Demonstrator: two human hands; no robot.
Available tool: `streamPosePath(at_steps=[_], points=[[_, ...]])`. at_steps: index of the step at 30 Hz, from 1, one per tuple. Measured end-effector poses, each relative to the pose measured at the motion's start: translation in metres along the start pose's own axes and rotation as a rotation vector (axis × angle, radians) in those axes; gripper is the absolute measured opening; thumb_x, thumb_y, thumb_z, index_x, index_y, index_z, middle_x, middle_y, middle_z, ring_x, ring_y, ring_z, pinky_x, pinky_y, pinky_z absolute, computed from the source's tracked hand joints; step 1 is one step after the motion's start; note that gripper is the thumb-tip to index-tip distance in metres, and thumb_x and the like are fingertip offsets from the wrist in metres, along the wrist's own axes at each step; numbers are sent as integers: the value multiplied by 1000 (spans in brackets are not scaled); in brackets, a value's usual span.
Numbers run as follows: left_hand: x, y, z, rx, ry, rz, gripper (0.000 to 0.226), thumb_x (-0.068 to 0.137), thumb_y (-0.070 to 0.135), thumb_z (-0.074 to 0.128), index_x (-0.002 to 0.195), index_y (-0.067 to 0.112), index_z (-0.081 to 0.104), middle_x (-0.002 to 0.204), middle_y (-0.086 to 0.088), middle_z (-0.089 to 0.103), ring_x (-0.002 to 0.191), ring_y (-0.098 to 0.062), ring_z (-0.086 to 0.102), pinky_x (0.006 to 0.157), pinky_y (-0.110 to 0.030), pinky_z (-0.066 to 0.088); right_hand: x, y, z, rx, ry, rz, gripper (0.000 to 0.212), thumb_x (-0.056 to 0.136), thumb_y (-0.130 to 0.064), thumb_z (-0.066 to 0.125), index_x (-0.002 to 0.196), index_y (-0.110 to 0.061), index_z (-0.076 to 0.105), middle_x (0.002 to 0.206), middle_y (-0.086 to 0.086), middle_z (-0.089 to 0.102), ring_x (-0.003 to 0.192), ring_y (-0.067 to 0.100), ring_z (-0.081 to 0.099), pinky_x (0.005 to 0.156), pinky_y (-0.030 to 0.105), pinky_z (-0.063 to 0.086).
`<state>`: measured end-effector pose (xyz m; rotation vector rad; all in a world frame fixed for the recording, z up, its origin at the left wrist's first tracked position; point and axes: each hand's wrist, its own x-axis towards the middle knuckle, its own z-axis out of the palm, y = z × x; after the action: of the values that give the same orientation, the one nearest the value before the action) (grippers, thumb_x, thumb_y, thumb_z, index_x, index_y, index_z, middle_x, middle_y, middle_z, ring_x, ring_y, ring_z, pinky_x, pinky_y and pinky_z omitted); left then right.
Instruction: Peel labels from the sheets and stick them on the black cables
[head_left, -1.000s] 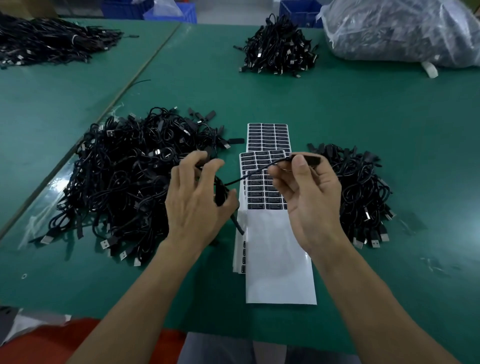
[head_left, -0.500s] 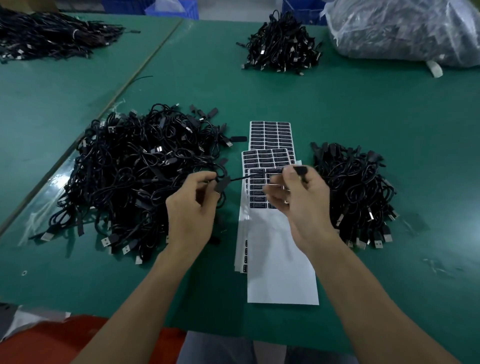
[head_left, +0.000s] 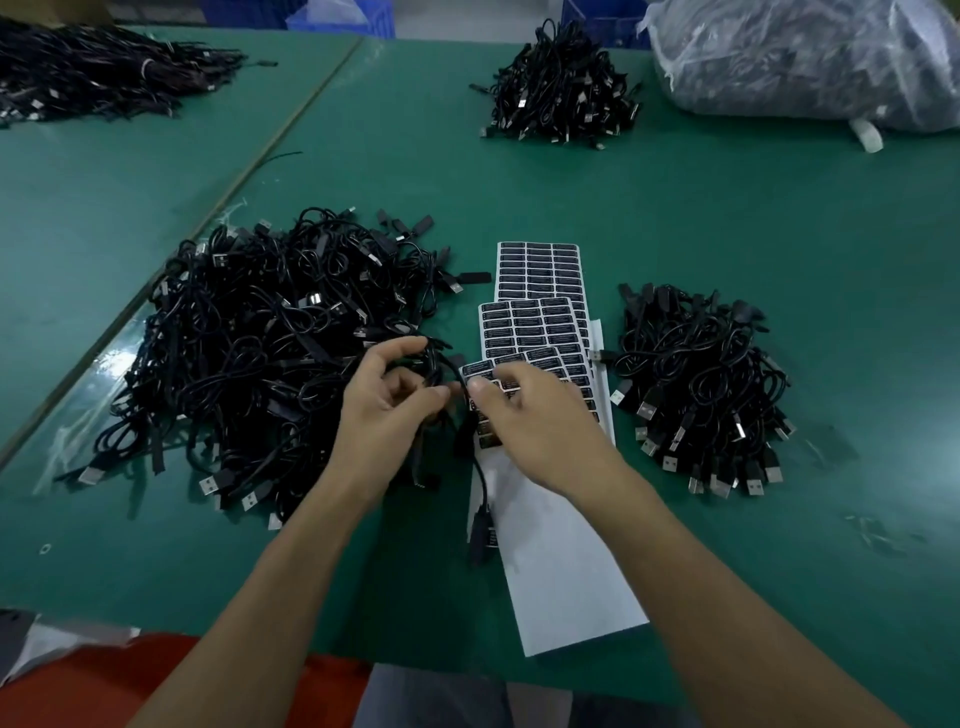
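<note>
My left hand (head_left: 395, 410) grips a black cable (head_left: 480, 499) whose loop sits in my fingers. Its free end hangs down over the white backing, ending in a plug. My right hand (head_left: 535, 415) lies on the upper label sheet (head_left: 535, 327), with thumb and fingertips pinching a black label (head_left: 478, 370) at the sheet's left edge. A second label sheet (head_left: 537, 265) pokes out behind the first. The lower part of the sheet stack (head_left: 566, 571) is bare white. The hands are almost touching.
A big heap of black cables (head_left: 249, 353) lies to the left of the sheets, a smaller heap (head_left: 696, 384) to the right. Further back are another cable heap (head_left: 561, 93), a far-left heap (head_left: 104, 67) and a clear plastic bag (head_left: 810, 57). The table (head_left: 779, 218) is green.
My right hand let go of the cable's end and dropped onto the label sheet. The released end now hangs down. My left hand moved right, still holding the cable.
</note>
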<state>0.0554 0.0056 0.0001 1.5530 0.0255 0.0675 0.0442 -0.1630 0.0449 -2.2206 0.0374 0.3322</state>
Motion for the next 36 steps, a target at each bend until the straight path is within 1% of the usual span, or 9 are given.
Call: streamPosePath(at_steps=[2, 6, 9, 12, 16, 23, 28, 33, 36], points=[[-2, 3, -1, -96, -17, 30, 40, 82, 4, 63, 119, 19, 59, 64, 10, 48, 78, -11, 72, 69, -19, 55, 3, -5, 4, -171, 26, 21, 45, 99, -54, 44, 122, -19, 60, 109, 9, 64, 104, 29, 58, 91, 46, 50], [-2, 5, -1, -154, -27, 39, 38, 82, -1, 59, 116, 17, 60, 68, 6, 46, 97, -31, 74, 86, -40, 60, 9, -11, 12, -193, -23, -26, 33, 96, -33, 56, 70, -13, 56, 74, 6, 57, 72, 28, 56, 67, 38, 51], [1, 6, -2, 43, 77, 105, 32, 85, 2, 62, 111, 21, 62, 63, 7, 54, 74, -24, 73, 70, -37, 61, 12, -11, 14, -61, 86, -81, 40, 102, -27, 52, 63, -16, 50, 61, 1, 51, 59, 23, 50, 61, 36, 43], [3, 6, -2, 264, 250, 182, 32, 92, -3, 59, 101, 28, 64, 67, -6, 59, 57, -16, 65, 57, -26, 55, 14, -5, 0, 315, 247, -46, 31, 104, -28, 52, 76, -23, 64, 71, -4, 62, 59, 11, 56, 59, 27, 46], [6, 11, -3, 633, 417, 346, 22, 95, -1, 56, 105, 12, 71, 89, -5, 57, 68, 3, 54, 64, -7, 43, 14, 6, -26, 611, 371, -73, 24, 105, -26, 49, 87, -24, 64, 77, -6, 66, 55, 4, 53, 53, 18, 44], [18, 18, 4, 1073, 417, 237, 24, 99, 15, 57, 117, 22, 71, 104, 3, 43, 103, -22, 43, 53, -25, 32, -1, 24, -41, 561, 250, -258, 24, 105, -24, 49, 95, -24, 70, 68, -5, 62, 50, 6, 43, 45, 14, 36], [16, 19, 3, 1374, 279, 210, 19, 88, 36, 71, 91, 18, 79, 99, -3, 43, 97, -30, 41, 75, -36, 36, -4, 35, -40, 474, 146, -255, 20, 104, -30, 51, 103, -26, 71, 66, 2, 65, 41, 15, 52, 46, 17, 43], [3, 22, 12, 1220, 314, 358, 26, 91, 21, 51, 103, 15, 73, 106, -7, 58, 95, -29, 51, 79, -39, 35, 0, 45, -35, 276, 109, -193, 21, 104, -26, 53, 102, -40, 69, 58, -13, 57, 47, 0, 50, 49, 13, 41], [0, 30, 24, 1112, 79, 498, 40, 95, 33, 37, 111, 18, 70, 109, 0, 66, 101, -24, 57, 87, -37, 34, 1, 43, -33, 106, 20, -239, 35, 106, -19, 45, 131, -37, 61, 71, -8, 60, 66, 12, 56, 66, 28, 51]])
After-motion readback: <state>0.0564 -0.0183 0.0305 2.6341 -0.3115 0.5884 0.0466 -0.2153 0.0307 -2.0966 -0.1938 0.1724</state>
